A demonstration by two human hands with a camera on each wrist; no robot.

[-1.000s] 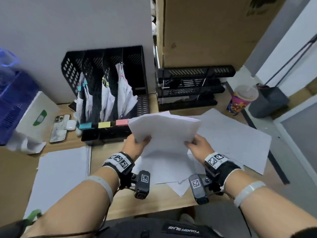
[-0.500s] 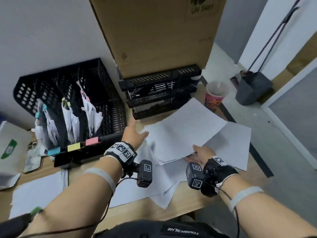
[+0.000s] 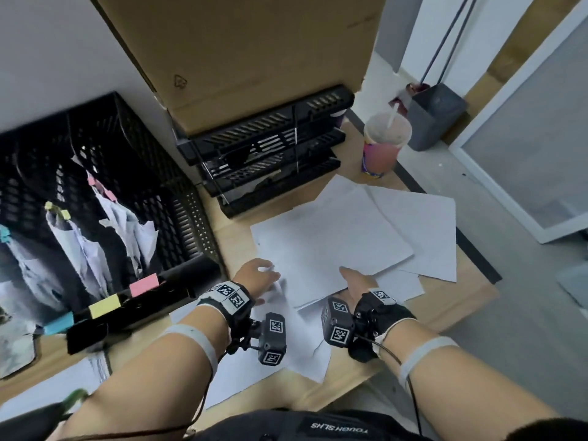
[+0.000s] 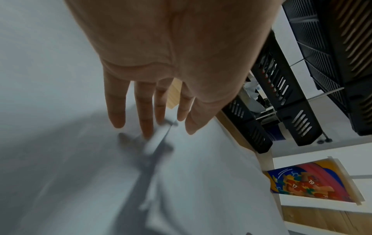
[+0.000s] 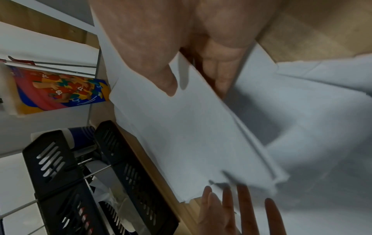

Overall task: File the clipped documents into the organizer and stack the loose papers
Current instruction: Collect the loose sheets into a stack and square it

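White loose papers (image 3: 334, 246) lie fanned over the right half of the wooden desk (image 3: 461, 300), several sheets overlapping, with near corners hanging past its edge. The right hand (image 3: 356, 281) pinches the near edge of the top sheaf, thumb above and fingers beneath, as the right wrist view shows. The left hand (image 3: 257, 275) rests flat, fingers straight, at that sheaf's left corner. Three clipped documents (image 3: 105, 230) stand in the black organizer (image 3: 133, 148) at far left. One stacked tray rack (image 3: 270, 148) and one cup (image 3: 383, 144) crowd the far edge.
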